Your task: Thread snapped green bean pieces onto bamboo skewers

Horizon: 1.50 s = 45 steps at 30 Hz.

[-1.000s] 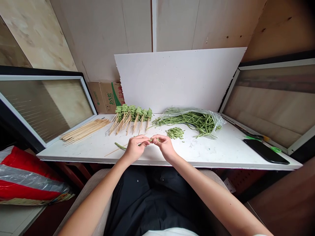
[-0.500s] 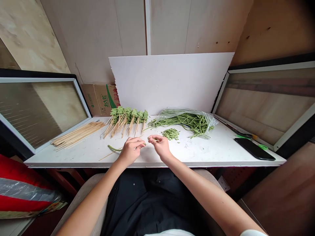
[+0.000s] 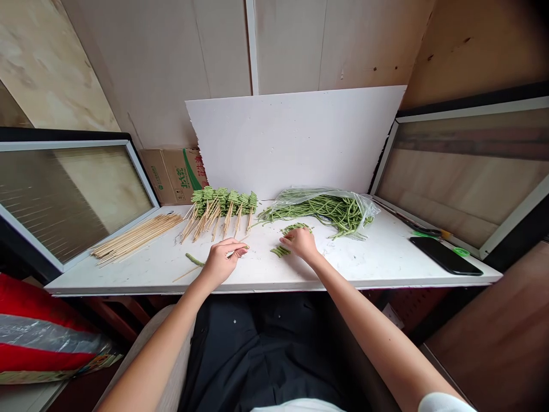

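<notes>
My left hand hovers low over the white table, fingers pinched on a thin wooden skewer whose tip runs left past a loose bean piece. My right hand reaches forward onto a small heap of cut green bean pieces, its fingers curled into the heap. A few short bean pieces lie just left of that hand. Finished bean skewers lie in a row behind my left hand.
A bundle of bare skewers lies at the left. An open plastic bag of long green beans sits at the back right. A black phone and green-handled scissors lie far right. A white board leans behind.
My hands, which were together at the skewer, have parted. The right hand moved forward and right onto the heap of cut beans. The left hand stayed with the skewer.
</notes>
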Tool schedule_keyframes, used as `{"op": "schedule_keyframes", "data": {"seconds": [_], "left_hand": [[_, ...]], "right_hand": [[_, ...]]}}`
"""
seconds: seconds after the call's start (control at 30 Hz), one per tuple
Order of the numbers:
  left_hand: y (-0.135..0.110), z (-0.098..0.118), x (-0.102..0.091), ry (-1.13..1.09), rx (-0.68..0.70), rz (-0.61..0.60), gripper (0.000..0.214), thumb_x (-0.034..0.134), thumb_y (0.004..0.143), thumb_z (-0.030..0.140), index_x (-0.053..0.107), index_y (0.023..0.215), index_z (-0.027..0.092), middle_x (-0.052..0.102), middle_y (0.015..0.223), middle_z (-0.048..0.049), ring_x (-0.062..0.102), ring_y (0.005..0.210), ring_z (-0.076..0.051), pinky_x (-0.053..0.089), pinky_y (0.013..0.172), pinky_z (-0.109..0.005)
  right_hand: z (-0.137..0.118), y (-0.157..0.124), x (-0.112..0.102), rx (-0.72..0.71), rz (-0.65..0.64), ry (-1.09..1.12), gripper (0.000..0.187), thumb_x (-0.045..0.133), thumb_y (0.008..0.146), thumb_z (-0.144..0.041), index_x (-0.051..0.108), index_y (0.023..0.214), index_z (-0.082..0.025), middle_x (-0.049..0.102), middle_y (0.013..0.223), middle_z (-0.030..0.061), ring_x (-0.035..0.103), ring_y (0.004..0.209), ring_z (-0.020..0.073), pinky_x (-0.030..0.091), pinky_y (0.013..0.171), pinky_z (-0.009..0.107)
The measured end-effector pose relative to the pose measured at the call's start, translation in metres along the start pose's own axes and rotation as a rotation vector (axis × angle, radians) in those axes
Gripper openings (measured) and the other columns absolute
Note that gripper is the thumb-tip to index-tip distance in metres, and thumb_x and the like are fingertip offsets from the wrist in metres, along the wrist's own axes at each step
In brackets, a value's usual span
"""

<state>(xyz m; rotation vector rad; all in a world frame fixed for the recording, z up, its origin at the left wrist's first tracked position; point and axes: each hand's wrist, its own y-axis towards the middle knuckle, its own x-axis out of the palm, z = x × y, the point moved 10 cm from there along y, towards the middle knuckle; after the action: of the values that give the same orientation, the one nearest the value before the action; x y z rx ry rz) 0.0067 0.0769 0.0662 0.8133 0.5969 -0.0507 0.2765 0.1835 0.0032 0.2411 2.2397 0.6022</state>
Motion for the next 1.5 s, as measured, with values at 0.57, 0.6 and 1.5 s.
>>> {"op": "schedule_keyframes", "data": {"seconds": [0.57,0.6,1.5], "left_hand": [[-0.009,-0.021,0.026,0.070,-0.047,-0.242,0.040,0.048,0.108,0.025,0.073,0.140,0.023,0.063,0.110,-0.0086,0.064,0.092,-0.017,0.055,0.092,-0.032],[-0.010,-0.021,0.027,0.064,-0.041,-0.248,0.040,0.048,0.107,0.024,0.074,0.138,0.024,0.062,0.109,-0.0081,0.063,0.089,-0.017,0.056,0.089,-0.031],[-0.004,-0.012,0.017,0.028,-0.054,-0.075,0.008,0.075,0.095,0.023,0.081,0.100,0.020,0.077,0.100,-0.0071,0.071,0.087,-0.020,0.056,0.083,-0.032]], "right_hand": [[-0.001,-0.007,0.012,0.261,-0.315,0.085,0.063,0.043,0.108,-0.061,0.078,0.078,-0.018,0.081,0.082,0.0128,0.075,0.080,0.0268,0.053,0.080,0.034],[-0.007,-0.005,0.006,0.233,-0.269,0.075,0.061,0.045,0.107,-0.061,0.079,0.079,-0.018,0.081,0.083,0.0132,0.075,0.081,0.0274,0.053,0.081,0.034],[-0.155,-0.055,-0.011,-0.620,-0.133,0.331,0.014,0.078,0.096,-0.036,0.079,0.105,-0.025,0.077,0.093,0.0082,0.063,0.095,0.0280,0.051,0.084,0.041]]}}
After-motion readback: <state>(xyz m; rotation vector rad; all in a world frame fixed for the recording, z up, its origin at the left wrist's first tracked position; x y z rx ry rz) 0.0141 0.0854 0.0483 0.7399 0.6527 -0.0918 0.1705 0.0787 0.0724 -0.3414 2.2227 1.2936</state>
